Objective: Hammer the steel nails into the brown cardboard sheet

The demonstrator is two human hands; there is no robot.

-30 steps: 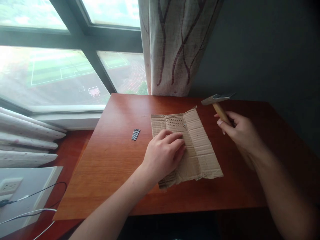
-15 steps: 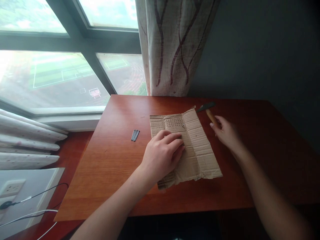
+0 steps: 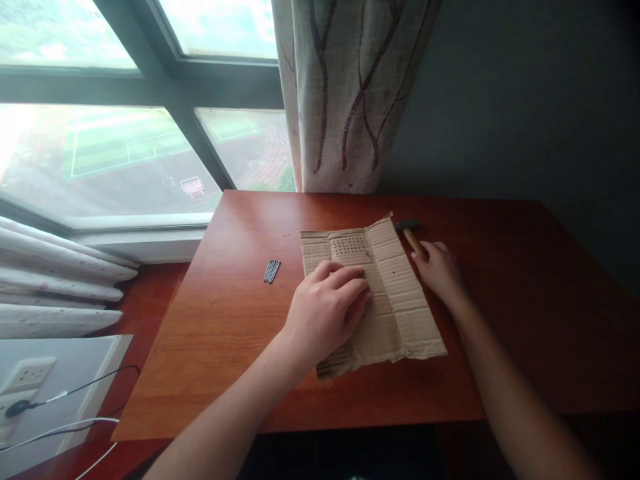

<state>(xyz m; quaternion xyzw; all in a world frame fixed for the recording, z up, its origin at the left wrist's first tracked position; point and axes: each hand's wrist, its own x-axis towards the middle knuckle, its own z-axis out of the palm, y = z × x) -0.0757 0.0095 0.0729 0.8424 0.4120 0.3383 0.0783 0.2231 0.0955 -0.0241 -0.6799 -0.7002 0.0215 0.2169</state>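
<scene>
A creased piece of brown cardboard with a grid of small holes near its far edge lies on the reddish wooden table. My left hand rests flat on the cardboard, fingers spread a little. My right hand lies on the table just right of the cardboard, fingers wrapped round the wooden handle of a small hammer. The hammer's dark head rests on the table beyond the cardboard's far right corner. A small bundle of nails lies to the left of the cardboard.
A patterned curtain hangs behind the table's far edge, beside a large window. A dark wall stands at the right. Lower left, a white socket panel with cables sits below table height.
My right hand has lowered the hammer from the air down to the table beside the cardboard. The left hand has stayed on the cardboard.
</scene>
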